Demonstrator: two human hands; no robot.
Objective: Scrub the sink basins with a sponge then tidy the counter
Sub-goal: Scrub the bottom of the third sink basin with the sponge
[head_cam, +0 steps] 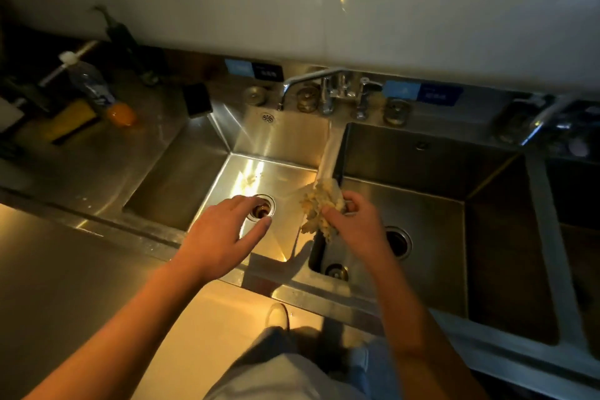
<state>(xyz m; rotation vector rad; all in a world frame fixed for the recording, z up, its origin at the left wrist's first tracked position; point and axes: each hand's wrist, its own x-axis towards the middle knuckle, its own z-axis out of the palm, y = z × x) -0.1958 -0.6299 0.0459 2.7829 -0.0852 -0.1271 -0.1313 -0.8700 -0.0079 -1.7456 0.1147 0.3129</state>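
A pale, ragged sponge [319, 204] is held up over the wall that splits the left basin [259, 169] from the middle basin [438, 191]. It is gripped by the right hand [354, 224], with the thumb and fingers curled round its lower part. A stream of water [328, 153] is poured onto the top of the sponge from the tap [334, 88], which is fixed at the back edge of the sink between the two basins.

The left hand [224, 230] is held out over the left basin, above its round drain [263, 209]. Its fingers are kept straight and a little spread, and nothing is held in it. Whether the basin floor is touched cannot be told. A second drain [397, 242] is seen in the middle basin, just beside the right wrist. A third basin [578, 204] is partly seen at the right edge, with another tap [548, 114] behind it.

Three round metal plugs are set along the back edge of the sink, near the first tap. A black block [198, 99] is set at the back left corner of the left basin. On the counter [65, 269] near its far left corner, a clear bottle [97, 91] with orange liquid is laid on its side. A yellow sponge [69, 122] is placed just beside it.
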